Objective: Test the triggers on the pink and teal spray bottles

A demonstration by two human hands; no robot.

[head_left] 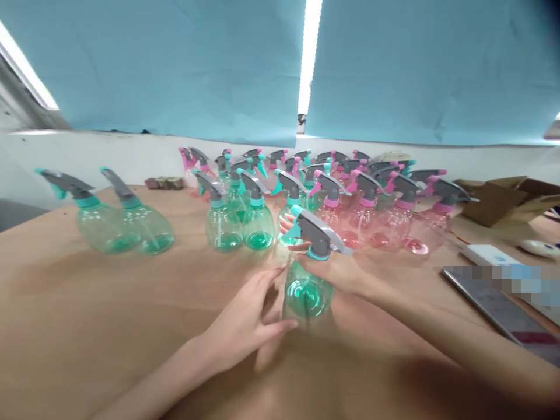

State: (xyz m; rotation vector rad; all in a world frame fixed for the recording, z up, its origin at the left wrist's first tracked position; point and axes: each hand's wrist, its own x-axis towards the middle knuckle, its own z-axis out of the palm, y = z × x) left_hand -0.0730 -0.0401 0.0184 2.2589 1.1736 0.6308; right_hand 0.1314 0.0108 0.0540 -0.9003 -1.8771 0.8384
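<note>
A clear green spray bottle (307, 294) with a grey and teal trigger head stands on the wooden table (87, 315) in front of me. My right hand (336, 269) is wrapped round its neck just under the trigger head. My left hand (245, 321) rests against the bottle's lower left side, thumb and fingers cupping the body. Behind it stand several more green spray bottles (258, 224) and several pink spray bottles (396, 224) in rows.
Two green spray bottles (126, 224) stand apart at the left. At the right lie a cardboard box (503, 201), a white device (490, 255), a white mouse (540, 248) and a flat tablet-like slab (503, 309). Small blocks (164, 182) sit by the far wall.
</note>
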